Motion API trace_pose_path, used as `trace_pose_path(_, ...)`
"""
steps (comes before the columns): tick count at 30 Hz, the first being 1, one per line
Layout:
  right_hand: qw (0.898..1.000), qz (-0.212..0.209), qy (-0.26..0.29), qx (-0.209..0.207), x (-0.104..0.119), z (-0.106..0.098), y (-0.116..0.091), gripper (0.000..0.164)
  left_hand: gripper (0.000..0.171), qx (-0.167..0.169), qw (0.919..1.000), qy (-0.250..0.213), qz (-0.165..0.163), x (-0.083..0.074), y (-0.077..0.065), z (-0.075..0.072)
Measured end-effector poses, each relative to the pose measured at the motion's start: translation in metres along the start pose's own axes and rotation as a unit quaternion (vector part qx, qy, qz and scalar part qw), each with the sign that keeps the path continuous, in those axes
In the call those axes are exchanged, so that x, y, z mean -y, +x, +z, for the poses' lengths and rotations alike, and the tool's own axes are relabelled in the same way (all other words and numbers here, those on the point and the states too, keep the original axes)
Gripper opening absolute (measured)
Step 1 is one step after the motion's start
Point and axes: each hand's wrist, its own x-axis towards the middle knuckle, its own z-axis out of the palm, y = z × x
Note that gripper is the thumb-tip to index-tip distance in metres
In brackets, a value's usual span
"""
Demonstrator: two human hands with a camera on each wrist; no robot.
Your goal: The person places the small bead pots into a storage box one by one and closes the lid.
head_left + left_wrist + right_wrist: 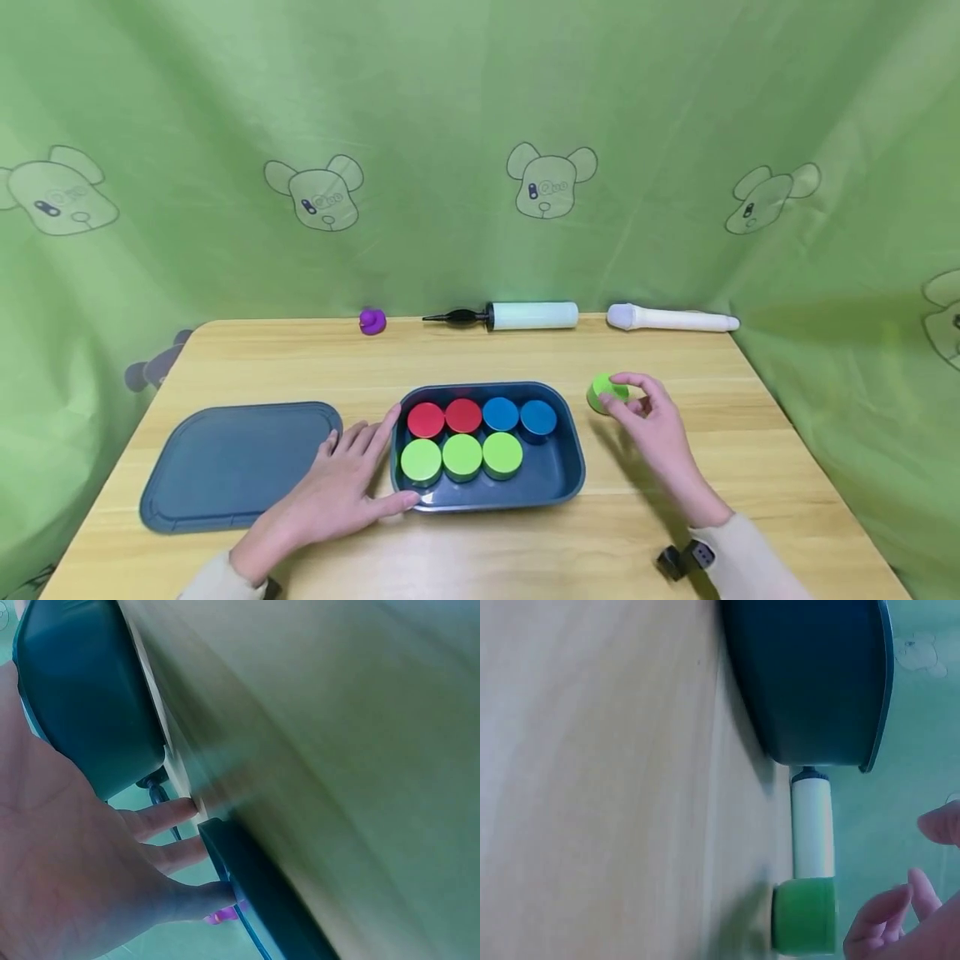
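Observation:
A dark blue rectangular tray [555, 483] holds red, blue and green short cylinders. My left hand [337, 479] spreads along its left side, with index finger and thumb at the rim. In the left wrist view, the other fingers [180, 855] reach the edge of a flat dark blue lid [262, 900]. To the tray's right, a lone green cylinder [603, 393] stands on the table. My right hand [652, 429] hovers beside it, thumb and fingers parted. The right wrist view shows those fingers [885, 911] apart from the green cylinder [804, 916].
Along the table's back edge lie a purple toy duck [372, 322], a hand pump [532, 316] and a white microphone-shaped stick [671, 318]. The flat lid [232, 462] lies left of the tray. A green curtain [450, 250] hangs behind and at both sides.

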Motion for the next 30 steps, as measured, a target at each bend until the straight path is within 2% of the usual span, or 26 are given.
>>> trace_pose_path(3, 0.999, 0.033, -0.009, 0.018, -0.005, -0.003, 0.008, 0.051, 0.114, 0.0, 1.0, 0.003, 0.005, 0.0, 0.001, -0.001)
trace_pose_path(9, 0.997, 0.047, -0.02, 0.065, -0.014, -0.004, 0.02, 0.058, 0.115, 0.0, 1.0, 0.007, 0.007, 0.002, 0.002, -0.002)
trace_pose_path(16, 0.995, 0.039, -0.052, 0.07, -0.026, -0.002, 0.028, 0.051, 0.115, 0.006, 1.0, 0.001, 0.004, 0.001, 0.001, 0.0)
trace_pose_path(23, 0.993, 0.064, -0.053, 0.081, -0.034, -0.006, 0.032, 0.049, 0.115, 0.007, 1.0, 0.004, 0.006, 0.001, 0.002, -0.001)
trace_pose_path(26, 0.993, 0.07, -0.052, 0.082, -0.035, -0.01, 0.03, 0.05, 0.115, 0.008, 0.9999, 0.006, 0.007, 0.001, 0.003, -0.001)
trace_pose_path(30, 0.994, 0.055, -0.055, 0.079, -0.032, -0.011, 0.023, 0.05, 0.115, 0.006, 0.9999, 0.008, 0.003, 0.0, 0.001, -0.002)
